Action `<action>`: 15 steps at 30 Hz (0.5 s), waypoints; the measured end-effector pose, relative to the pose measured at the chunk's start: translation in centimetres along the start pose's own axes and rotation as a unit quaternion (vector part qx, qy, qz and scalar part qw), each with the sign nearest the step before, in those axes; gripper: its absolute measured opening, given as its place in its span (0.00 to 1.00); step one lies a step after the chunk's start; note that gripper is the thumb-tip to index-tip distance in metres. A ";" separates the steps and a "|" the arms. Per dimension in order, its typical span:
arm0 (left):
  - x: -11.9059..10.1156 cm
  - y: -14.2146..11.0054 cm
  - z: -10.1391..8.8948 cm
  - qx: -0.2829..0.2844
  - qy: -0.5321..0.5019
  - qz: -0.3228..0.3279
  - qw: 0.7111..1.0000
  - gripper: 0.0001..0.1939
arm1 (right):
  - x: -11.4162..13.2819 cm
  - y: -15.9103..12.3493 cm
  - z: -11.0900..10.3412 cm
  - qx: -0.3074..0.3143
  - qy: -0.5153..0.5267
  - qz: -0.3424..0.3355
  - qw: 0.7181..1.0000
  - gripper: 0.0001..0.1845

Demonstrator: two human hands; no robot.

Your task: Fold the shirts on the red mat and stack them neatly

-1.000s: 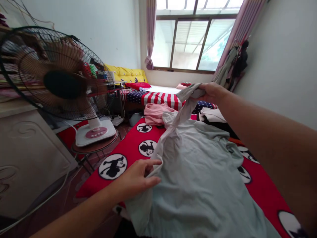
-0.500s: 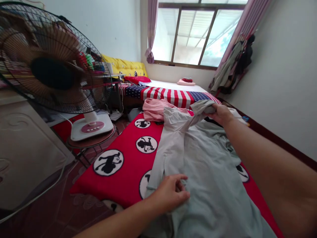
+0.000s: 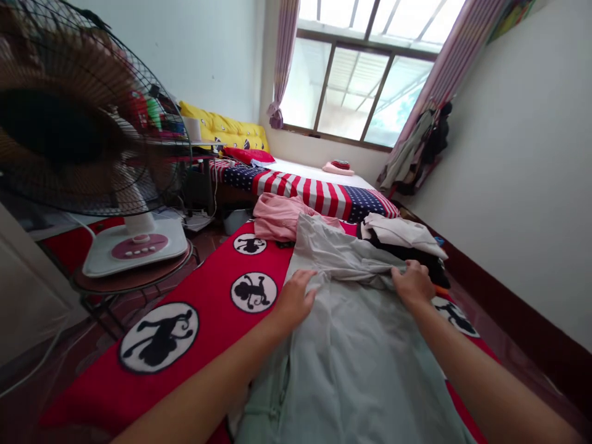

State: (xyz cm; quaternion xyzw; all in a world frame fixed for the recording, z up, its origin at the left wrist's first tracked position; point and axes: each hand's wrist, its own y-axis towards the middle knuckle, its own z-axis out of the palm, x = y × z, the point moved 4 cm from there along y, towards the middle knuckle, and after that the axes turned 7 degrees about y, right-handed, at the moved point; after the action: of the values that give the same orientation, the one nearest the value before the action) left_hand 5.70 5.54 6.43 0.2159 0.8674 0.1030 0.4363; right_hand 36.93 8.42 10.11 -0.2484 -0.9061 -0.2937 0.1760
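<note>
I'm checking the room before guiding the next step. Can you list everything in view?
pale green garment: 1, pale green, under both hands, top folded over
monkey-print cover: 1, red, beneath the garment
pink garment: 1, pink, beyond the green garment
folded clothes: 1 pile, white and black, right of the garment
striped bedspread: 1, red, white and blue, on the far bed
pillow: 1, red, far bed's left end
cushion: 1, yellow, along the left wall
electric fan: 1, white base, left, on a round stand
window: 1, far wall
curtains: 2, pink striped, flanking the window
left hand: 1, on the garment's fold
right hand: 1, on the garment's fold
</note>
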 end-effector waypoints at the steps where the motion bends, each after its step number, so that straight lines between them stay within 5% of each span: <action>1: 1.0 1.2 0.7 0.002 0.055 -0.004 0.998 0.26 | 0.7 0.1 0.2 -0.005 -0.014 -0.023 1.000 0.22; 5: 3.8 2.7 3.9 0.054 0.201 -0.034 0.977 0.31 | 5.0 0.5 3.1 0.037 0.057 -0.146 0.987 0.15; 9: 4.3 2.1 5.3 0.070 0.247 -0.025 0.966 0.30 | 11.3 0.8 7.5 0.087 0.166 -0.231 0.955 0.11; 15: 4.3 2.2 5.3 0.069 0.258 -0.045 0.963 0.30 | 21.2 2.3 13.5 0.151 0.306 -0.219 0.914 0.19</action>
State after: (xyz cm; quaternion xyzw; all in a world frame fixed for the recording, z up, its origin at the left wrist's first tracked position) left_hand 8.34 9.43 0.99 0.1729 0.9643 0.0753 0.1859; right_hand 18.63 25.77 10.62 0.0880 -0.8731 -0.2465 0.4113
